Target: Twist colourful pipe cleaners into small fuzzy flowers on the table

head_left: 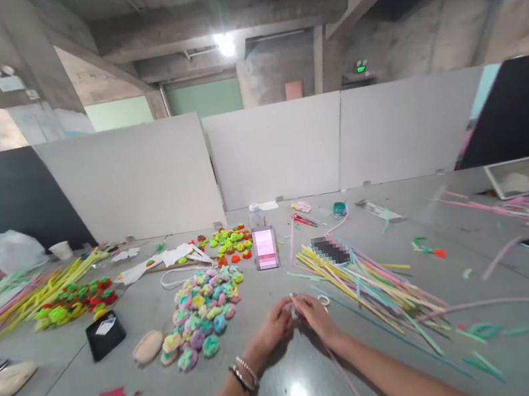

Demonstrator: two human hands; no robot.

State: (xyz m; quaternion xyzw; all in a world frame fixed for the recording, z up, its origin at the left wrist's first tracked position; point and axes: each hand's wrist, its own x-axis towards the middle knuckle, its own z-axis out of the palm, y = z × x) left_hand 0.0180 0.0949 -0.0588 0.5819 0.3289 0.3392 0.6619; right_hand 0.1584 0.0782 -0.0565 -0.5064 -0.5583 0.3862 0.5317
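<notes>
Close together over the grey table, my left hand (278, 321) and my right hand (316, 318) meet fingertip to fingertip. Both are closed in a pinch on a pale pink pipe cleaner (347, 383). Its long tail runs from under my right hand toward the table's near edge; the end between my fingers is small and mostly hidden. A small white ring (323, 300) lies just beyond my right hand. To the right is a loose bundle of pastel pipe cleaners (377, 294). Left of my hands lies a heap of fluffy pastel flower shapes (205, 309).
A phone (265, 248) with a lit screen stands ahead, before a clear bottle (256, 215). Red pliers (305, 220) lie behind the bundle. Red and yellow pieces (76, 302), a black tray (106, 334) and a beige mouse-shaped object (148, 346) are leftward. White panels (277, 152) border the back.
</notes>
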